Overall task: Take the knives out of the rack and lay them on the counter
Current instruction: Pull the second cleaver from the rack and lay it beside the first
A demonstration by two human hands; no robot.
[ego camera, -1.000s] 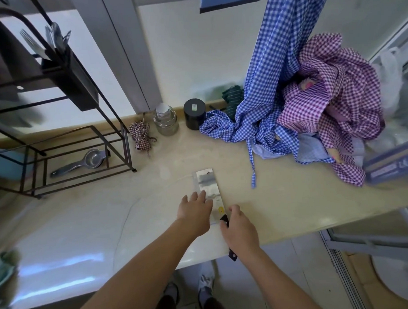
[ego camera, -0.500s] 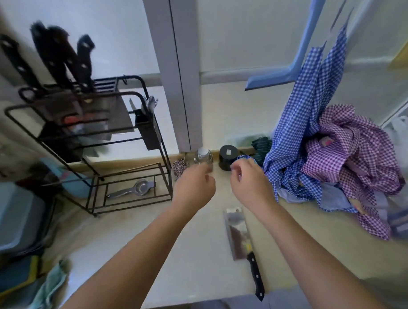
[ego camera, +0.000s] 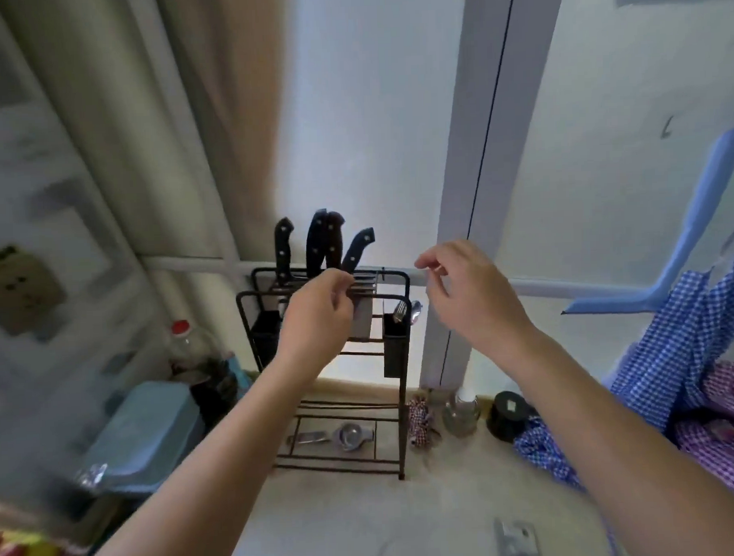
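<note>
A black wire rack [ego camera: 406,401] stands on the beige counter [ego camera: 407,522]. Several black-handled knives stick up from its top: one at the left [ego camera: 283,249], a pair in the middle [ego camera: 324,244], one leaning at the right [ego camera: 357,250]. My left hand [ego camera: 317,321] is raised in front of the rack just below the handles, fingers loosely curled, holding nothing. To the right of the rack top, my right hand [ego camera: 468,293] hovers with its fingers apart and empty. A cleaver blade [ego camera: 517,541] lies on the counter at the bottom edge.
A cutlery cup [ego camera: 395,347] hangs on the rack's right side; a metal squeezer [ego camera: 346,436] lies on its bottom shelf. A glass jar [ego camera: 461,411], a black jar [ego camera: 509,414] and checked cloths [ego camera: 668,375] sit to the right. A blue tub [ego camera: 146,431] and bottle [ego camera: 184,346] stand left.
The view has tilted up toward the rack. Both hands have risen from above the counter to the rack top, the left one arriving just under the knife handles. The cleaver stays on the counter.
</note>
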